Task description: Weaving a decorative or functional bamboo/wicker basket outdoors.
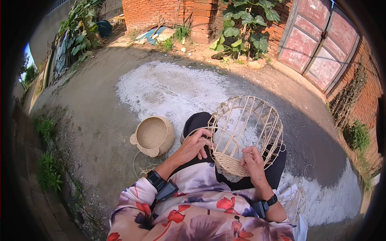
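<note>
An unfinished basket (229,162) of pale cord rests tilted across my lap. Its near side is tightly woven, while the rest is an open frame of bare ribs. My left hand (195,145) is at the frame's left side, its bent fingers closing on the edge; the fingertips are partly hidden. A loose strand arcs over that hand. My right hand (253,161) is closed in a pinch at the woven band's right end, with a thin cord at its fingertips. On the ground to my left stands a finished round woven basket (154,136) with small ear-like flaps.
Loose cord (141,168) trails beside the finished basket. A bundle of pale strands (295,197) lies by my right side. White powdery material (173,86) covers part of the ground ahead. Beyond are a brick wall (159,14), leafy plants (245,28) and a red metal gate (317,44).
</note>
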Demonstrator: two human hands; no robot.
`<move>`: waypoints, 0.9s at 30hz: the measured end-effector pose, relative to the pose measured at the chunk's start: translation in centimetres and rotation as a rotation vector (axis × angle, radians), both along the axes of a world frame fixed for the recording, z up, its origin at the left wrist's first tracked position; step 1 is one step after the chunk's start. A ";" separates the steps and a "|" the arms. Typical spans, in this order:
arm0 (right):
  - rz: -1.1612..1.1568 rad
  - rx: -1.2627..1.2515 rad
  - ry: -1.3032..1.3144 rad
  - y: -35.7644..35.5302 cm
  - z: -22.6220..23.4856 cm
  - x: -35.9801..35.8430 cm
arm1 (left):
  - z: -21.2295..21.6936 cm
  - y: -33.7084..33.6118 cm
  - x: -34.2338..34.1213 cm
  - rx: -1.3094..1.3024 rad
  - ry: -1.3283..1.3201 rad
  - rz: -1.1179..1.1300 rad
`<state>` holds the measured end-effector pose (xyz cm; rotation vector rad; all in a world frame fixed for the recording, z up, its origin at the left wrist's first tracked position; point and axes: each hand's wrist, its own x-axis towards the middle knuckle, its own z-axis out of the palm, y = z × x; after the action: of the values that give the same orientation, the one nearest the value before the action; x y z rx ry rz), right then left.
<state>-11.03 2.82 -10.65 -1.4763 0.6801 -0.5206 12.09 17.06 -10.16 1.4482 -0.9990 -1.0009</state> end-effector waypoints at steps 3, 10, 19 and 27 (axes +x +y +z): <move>0.005 -0.022 0.002 -0.3 -0.5 0.0 | -0.6 0.2 0.1 -0.024 0.000 -0.096; -0.032 0.033 0.016 -0.3 -0.3 0.6 | -1.4 0.3 0.1 -0.066 -0.252 -0.180; -0.065 0.040 0.017 -0.5 0.2 0.4 | -1.0 2.6 3.3 -0.161 0.101 0.459; -0.065 -0.014 0.058 -0.2 0.3 0.0 | 1.0 0.7 -0.7 -0.216 -0.117 0.327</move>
<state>-11.01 2.65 -10.34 -1.4910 0.7736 -0.5355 11.43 17.72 -9.18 1.4429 -0.8874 -0.5604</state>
